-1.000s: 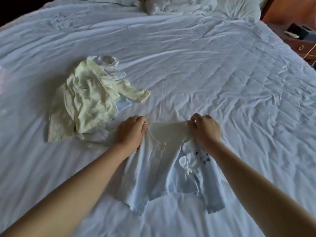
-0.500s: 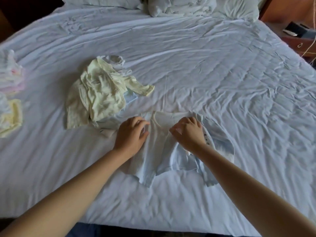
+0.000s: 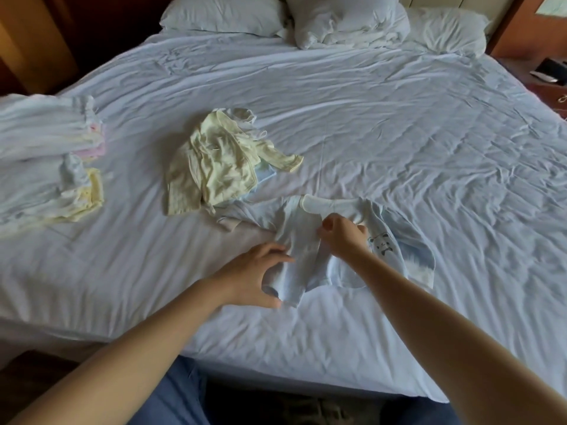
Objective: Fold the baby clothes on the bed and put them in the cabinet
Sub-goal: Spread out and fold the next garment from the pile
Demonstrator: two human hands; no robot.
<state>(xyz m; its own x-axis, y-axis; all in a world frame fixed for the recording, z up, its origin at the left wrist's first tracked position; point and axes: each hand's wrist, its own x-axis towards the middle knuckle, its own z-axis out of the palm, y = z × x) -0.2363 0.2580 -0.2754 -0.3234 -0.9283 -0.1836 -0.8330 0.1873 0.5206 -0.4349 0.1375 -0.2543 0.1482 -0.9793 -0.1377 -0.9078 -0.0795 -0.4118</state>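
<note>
Near the front edge of the bed [image 3: 399, 148] lies the pale blue panda baby top [image 3: 302, 250], partly folded. One side is gripped by the left hand [image 3: 260, 271], while the right hand [image 3: 343, 237] pinches the middle. It's thin, floppy cotton that weighs nothing, so I'd grab the seams and hems or it'll just flop open.

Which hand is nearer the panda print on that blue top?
Right: the right hand pinches the pale blue baby top beside its panda print; the left hand grips the opposite edge.

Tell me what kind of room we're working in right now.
Most likely a bedroom: a wide bed with a rumpled white sheet, pillows at its head, and a wooden nightstand at the far right edge. Baby clothes lie piled on the sheet.
</note>
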